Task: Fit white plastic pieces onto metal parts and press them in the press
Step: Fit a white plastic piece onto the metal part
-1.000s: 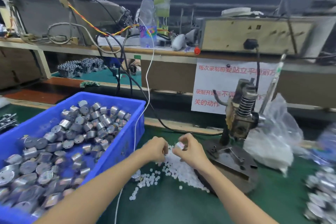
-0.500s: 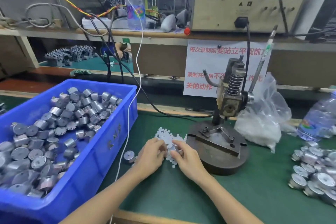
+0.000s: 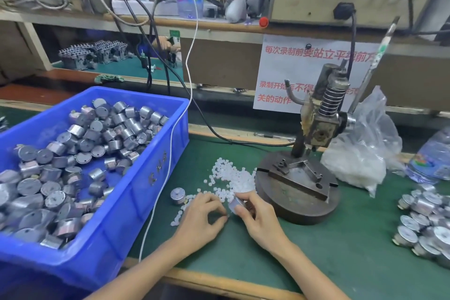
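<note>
**White pile, grey can: hands settled at the foot of the press**

Metal is in the right hand (image 3: 259,219): thumb and fingers curl round one small metal part (image 3: 234,204), held tilted just above the green mat (image 3: 316,256) at the near edge of the white plastic pieces (image 3: 231,175). The left hand (image 3: 201,214) is beside it, fingers curled, thumb and forefinger meeting right at the part's lower edge. Whether a white piece is pinched there cannot be told.

A second ago both hands were raised over the pile with the part up between them. Half a second ago they had dropped to the mat, and they sit in much the same spot now, close in front of the round base of the press (image 3: 298,200). The left fingertips have slipped from the part's face to its underside.

A loose metal can (image 3: 177,196) stands on the mat left of the hands, as before. The blue bin (image 3: 155,178) of metal parts is to the left. More metal cans (image 3: 428,229) are heaped far right.
</note>
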